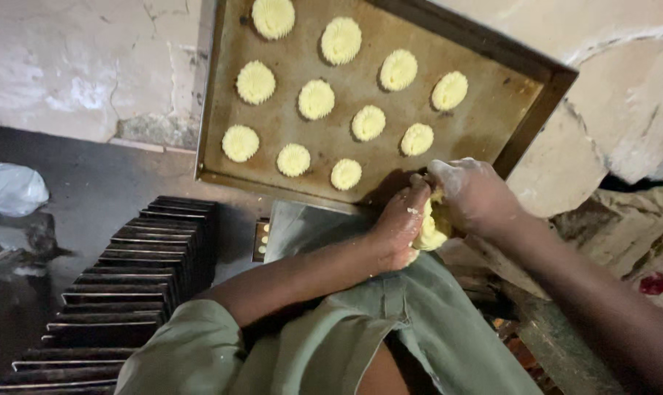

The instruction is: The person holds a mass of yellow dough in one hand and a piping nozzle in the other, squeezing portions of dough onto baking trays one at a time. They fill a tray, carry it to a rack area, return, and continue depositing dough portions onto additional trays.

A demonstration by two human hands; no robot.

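Pale yellow dough lump (431, 228) sits squeezed between both hands, just below the baking tray's (485, 117) near edge. Left hand (401, 223) and right hand (474, 196) have fingers curled tight around it. Judging by that soft mass, a piece could tear off and drop short of the tray, or smear the nearest ridged dough round (346, 174).

A lump of pale yellow dough (431, 228) is gripped between the left hand (398, 227) and the flour-dusted right hand (475, 194), just at the near edge of a worn metal baking tray (492, 117). Eleven ridged dough rounds (317, 99) are laid out in rows on the tray. A stack of dark empty trays (126, 292) is seen lower left, and a crumpled plastic bag (9, 189) far left.
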